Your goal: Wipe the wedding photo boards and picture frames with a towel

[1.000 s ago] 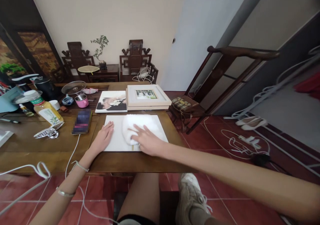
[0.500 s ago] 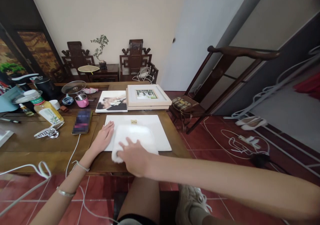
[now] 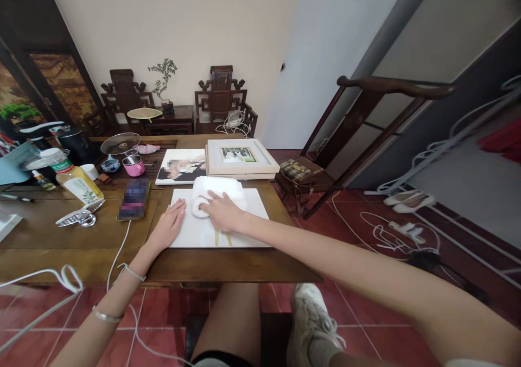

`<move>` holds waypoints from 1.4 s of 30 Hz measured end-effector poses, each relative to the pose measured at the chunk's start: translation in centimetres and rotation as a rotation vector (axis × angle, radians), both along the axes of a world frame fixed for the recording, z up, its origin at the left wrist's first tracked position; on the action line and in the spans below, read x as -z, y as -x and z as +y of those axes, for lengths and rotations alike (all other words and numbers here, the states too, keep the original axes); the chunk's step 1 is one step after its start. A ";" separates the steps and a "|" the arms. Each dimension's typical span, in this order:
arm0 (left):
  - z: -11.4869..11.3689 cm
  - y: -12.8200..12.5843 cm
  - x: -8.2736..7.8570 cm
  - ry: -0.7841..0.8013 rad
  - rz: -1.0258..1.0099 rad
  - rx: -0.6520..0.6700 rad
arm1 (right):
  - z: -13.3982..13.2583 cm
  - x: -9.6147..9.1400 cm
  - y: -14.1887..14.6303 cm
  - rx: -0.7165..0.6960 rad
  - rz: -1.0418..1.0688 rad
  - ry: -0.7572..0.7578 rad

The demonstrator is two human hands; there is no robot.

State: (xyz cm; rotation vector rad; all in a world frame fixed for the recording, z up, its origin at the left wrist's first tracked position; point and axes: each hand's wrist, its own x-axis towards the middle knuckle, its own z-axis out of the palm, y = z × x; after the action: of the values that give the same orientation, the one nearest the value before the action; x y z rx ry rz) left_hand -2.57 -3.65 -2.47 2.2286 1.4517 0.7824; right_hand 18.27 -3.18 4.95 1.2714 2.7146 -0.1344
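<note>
A white rectangular panel [image 3: 248, 231] lies on the wooden table in front of me. Pressed down on its far part is a folded, fluffy white towel [image 3: 220, 187], with my right hand [image 3: 223, 210] gripping it, fingers over the top and the thumb at the rolled near-left edge. Two thin yellowish strips [image 3: 223, 239] show on the panel below that hand. My left hand [image 3: 169, 225] rests flat on the panel's left edge, fingers stretched out and holding nothing. Part of the panel is hidden by the towel and right forearm.
Behind the panel are a photo print [image 3: 181, 167] and a boxed picture frame [image 3: 244, 159]. To the left are a phone [image 3: 133, 198] on a cable, a hair claw [image 3: 81, 214], a bottle [image 3: 79, 182] and a pink cup [image 3: 133, 165]. A wooden chair [image 3: 358, 117] stands right.
My right hand has slid the towel away from me, from the panel's near edge to its far edge. The yellowish strips near the front are now uncovered. My left hand has stayed put.
</note>
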 end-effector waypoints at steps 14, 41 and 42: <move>-0.2 -0.1 -0.2 -0.010 -0.041 -0.015 | -7.7 -1.6 2.0 -0.167 -0.066 0.096; -0.3 -0.1 -0.4 -0.139 -0.113 -0.064 | -4.4 -3.4 -0.4 -0.267 -0.045 0.173; -0.3 -0.1 -0.3 -0.127 -0.105 -0.058 | -3.6 -3.2 -0.5 -0.226 -0.035 0.133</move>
State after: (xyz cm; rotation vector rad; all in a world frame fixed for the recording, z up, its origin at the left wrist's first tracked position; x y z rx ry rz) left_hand -2.44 -3.94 -2.17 2.2085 1.4590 1.0210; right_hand 18.80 -6.77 8.16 0.9160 2.7435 -0.2593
